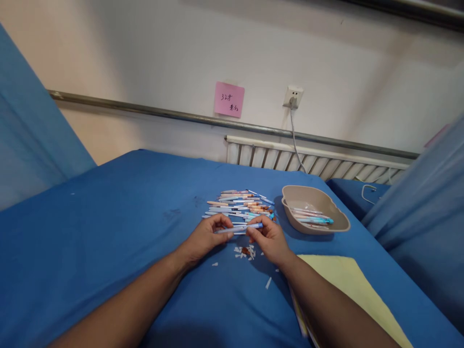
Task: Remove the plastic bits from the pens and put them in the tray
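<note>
From afar, I see left hand (215, 231) and right hand (270, 239) both pinching a blue-ended pen (239, 228) above a blue sheet (119, 232); work looks partway: many pens (223, 210) lie beyond, others inside a beige basin (340, 223), small white pointed pieces (238, 250) nearer

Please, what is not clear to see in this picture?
All in head view:
Held pen: parts hidden by left hand and right hand.
Basin: floor partly hidden by its pens.
Yellow sheet: partly behind the right forearm, cut by bottom edge.
White bits: too small to identify.
</note>
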Demonstrator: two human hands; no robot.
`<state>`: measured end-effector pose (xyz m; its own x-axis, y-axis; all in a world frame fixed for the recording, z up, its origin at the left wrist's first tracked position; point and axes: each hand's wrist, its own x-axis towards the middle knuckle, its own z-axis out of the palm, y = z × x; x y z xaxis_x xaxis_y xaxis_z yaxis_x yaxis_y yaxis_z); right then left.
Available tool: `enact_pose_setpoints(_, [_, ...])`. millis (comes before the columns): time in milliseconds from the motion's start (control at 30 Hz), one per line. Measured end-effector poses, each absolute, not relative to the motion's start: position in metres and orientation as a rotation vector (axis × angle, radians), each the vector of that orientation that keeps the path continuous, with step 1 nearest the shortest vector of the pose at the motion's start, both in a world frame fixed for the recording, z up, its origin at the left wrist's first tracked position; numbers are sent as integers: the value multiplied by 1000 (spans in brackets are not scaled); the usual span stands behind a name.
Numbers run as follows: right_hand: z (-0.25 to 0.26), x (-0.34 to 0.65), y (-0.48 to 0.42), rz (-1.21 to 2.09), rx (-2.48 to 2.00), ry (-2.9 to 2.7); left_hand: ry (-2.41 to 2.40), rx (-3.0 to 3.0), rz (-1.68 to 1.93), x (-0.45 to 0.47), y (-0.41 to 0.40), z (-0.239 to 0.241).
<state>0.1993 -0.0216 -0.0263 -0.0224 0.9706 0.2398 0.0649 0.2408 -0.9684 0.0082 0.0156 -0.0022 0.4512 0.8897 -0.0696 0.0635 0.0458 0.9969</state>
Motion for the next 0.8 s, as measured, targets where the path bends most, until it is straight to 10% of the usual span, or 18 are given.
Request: enact_pose_setpoints(800, [-21,192,-35,915,-1006,-1589,742,1447,616,10,10,-10])
